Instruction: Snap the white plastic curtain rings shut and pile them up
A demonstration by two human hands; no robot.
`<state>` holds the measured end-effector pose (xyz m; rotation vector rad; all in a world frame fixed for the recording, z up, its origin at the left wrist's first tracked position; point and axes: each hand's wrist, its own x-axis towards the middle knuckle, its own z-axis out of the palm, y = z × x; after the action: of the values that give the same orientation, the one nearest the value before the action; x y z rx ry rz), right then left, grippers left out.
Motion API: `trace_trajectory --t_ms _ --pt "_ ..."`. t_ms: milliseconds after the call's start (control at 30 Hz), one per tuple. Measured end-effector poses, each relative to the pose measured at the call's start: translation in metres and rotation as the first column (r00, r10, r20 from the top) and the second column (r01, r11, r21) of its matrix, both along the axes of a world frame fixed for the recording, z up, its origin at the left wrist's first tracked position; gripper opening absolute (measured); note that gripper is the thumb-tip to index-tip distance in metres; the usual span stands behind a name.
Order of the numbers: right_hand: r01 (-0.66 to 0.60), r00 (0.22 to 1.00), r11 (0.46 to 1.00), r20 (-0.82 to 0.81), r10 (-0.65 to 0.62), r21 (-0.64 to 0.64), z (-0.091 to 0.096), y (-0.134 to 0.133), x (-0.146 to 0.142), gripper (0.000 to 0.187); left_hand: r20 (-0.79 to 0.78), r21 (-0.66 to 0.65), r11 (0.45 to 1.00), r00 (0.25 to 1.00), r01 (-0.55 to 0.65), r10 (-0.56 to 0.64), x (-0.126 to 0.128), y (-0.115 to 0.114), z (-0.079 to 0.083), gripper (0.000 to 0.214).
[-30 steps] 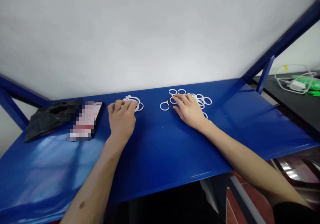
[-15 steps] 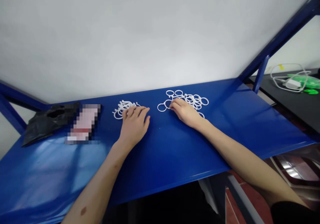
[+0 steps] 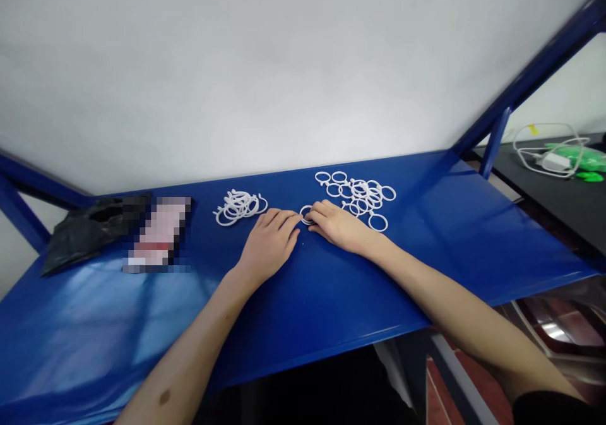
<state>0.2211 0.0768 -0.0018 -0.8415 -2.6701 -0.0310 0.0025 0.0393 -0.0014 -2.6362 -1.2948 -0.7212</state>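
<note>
- From afar, I viewed an indoor space, home or workshop unclear.
- Red floor tiles (image 3: pixel 492 381), a blue table (image 3: pixel 350 299) and a pale wall (image 3: pixel 284 84) showed it.

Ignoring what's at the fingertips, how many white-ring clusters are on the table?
2: the left cluster, beyond and left of the left hand; the right cluster, just beyond the right hand. No other cluster seems hidden.
</note>
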Motion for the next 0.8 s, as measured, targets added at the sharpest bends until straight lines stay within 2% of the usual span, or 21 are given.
trace_trajectory --t_ms 200,300,433,600,800 --pt "-0.033 0.996 0.998 0.083 0.028 0.06 0.004 -0.012 -0.008 0.029 -0.021 -0.01 0.994 0.994 0.111 -0.112 -0.004 -0.002 0.0 0.017" --pt "-0.097 0.994 0.995 0.049 0.097 0.016 0.006 -0.016 -0.008 0.026 -0.049 -0.033 0.99 0.99 0.134 -0.135 -0.006 0.0 -0.002 0.012" --pt "-0.147 0.989 0.987 -0.002 0.147 -0.066 0.009 -0.018 -0.006 0.022 -0.116 -0.052 0.987 0.981 0.151 -0.156 -0.006 0.002 -0.003 0.018" --pt "-0.171 0.985 0.984 -0.004 0.172 -0.052 0.014 -0.018 -0.004 0.028 -0.136 -0.004 0.984 0.975 0.176 -0.175 -0.005 0.0 0.003 0.021" --pt "-0.233 0.968 0.972 -0.107 0.228 -0.031 0.028 -0.022 0.005 0.029 -0.107 0.084 0.972 0.972 0.219 -0.21 -0.001 -0.006 0.015 0.021"
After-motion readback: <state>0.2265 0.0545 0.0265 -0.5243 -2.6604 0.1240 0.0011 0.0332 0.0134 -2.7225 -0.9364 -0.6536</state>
